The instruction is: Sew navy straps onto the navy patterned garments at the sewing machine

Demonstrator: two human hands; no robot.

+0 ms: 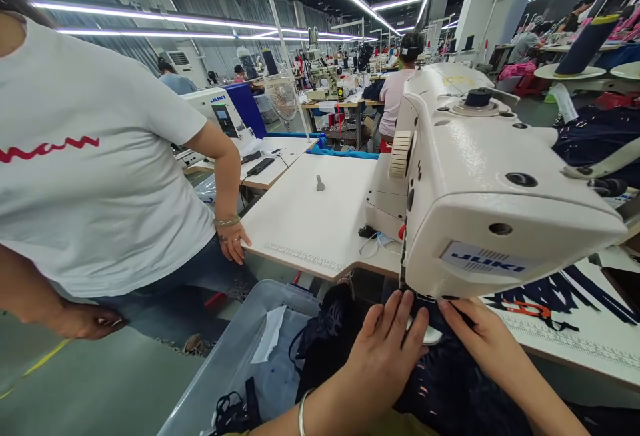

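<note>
A white sewing machine [515, 229] stands in front of me. Beneath its head, by the needle area, lies dark navy fabric [457, 379], hanging down towards my lap. My left hand [383, 349], a bangle at its wrist, lies on the fabric with fingers stretched forward. Between my hands shows a small white rounded plate [431, 335]. My right hand [475, 329] is closed at the fabric's right edge, thumb and fingers together on the cloth; some fingertips are hidden.
A clear plastic bin [200, 373] with dark garments stands lower left. Beside it, a person in a white shirt [95, 156] rests a hand on the table corner. A small grey metal piece [320, 183] lies on the white table [300, 223]. Orange-handled snips [533, 309] and dark strips lie right.
</note>
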